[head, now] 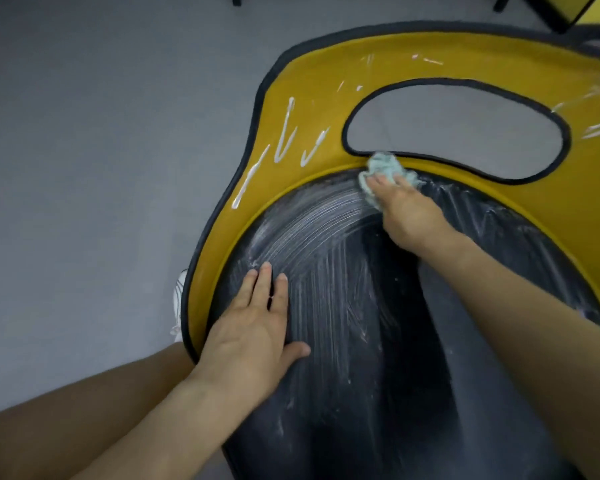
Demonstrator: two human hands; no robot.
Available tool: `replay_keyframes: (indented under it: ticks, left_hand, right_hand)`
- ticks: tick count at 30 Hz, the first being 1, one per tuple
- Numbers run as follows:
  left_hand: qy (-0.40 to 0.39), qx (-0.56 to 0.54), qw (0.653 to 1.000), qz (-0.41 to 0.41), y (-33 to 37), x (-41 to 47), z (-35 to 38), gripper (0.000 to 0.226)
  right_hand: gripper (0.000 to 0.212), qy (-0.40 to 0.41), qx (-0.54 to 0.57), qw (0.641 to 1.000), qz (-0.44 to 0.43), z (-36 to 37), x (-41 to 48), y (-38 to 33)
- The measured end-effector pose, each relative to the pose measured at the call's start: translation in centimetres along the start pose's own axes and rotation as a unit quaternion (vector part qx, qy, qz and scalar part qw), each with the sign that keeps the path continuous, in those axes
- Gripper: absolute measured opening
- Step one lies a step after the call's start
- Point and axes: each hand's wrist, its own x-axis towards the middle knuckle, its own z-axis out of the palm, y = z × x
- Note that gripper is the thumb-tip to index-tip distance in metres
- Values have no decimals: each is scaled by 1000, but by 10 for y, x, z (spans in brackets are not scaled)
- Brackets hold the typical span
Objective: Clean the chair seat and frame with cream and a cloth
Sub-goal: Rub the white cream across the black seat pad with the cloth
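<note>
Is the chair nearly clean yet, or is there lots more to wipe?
Maybe halfway. Cream is already smeared across the dark round seat. The right hand holds a crumpled pale green cloth against its far edge; the left hand rests flat on it. The white cream lines on the yellow backrest are unwiped.

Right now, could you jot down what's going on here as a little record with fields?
Left hand: flat on the dark chair seat, fingers straight
Right hand: holds a bunched pale green cloth against the seat's far edge
Seat surface: streaked with smeared white cream
Yellow backrest: unwiped lines of cream on its left part
Floor: grey
</note>
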Motion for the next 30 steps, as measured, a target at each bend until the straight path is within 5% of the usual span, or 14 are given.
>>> replay_keyframes:
  ticks: [4, 8, 11, 19, 22, 25, 27, 30]
  left_hand:
    - [-2, -4, 1000, 4, 8, 8, -6, 98]
    - [21, -10, 999, 26, 9, 10, -3, 97]
    - [34, -14, 999, 33, 9, 10, 1, 96]
    - [15, 3, 1000, 24, 12, 16, -6, 97]
    - [6, 8, 1000, 18, 19, 27, -12, 97]
    - [26, 8, 999, 28, 28, 41, -13, 98]
    - [36, 7, 999, 41, 31, 47, -13, 98]
    - [36, 12, 998, 49, 34, 52, -16, 99]
  right_hand:
    - [67, 22, 6, 1000, -5, 12, -76, -2]
    - [66, -34, -13, 985, -166, 32, -214, -53]
    - [63, -26, -26, 974, -224, 35, -214, -55]
    - [74, -12, -3, 999, -43, 4, -26, -53]
    - [78, 3, -63, 987, -149, 21, -70, -52]
    - [82, 20, -5, 986, -165, 25, -98, -24]
    - [78, 67, 0, 992, -105, 11, -77, 8]
    - [75, 31, 3, 999, 38, -10, -61, 61]
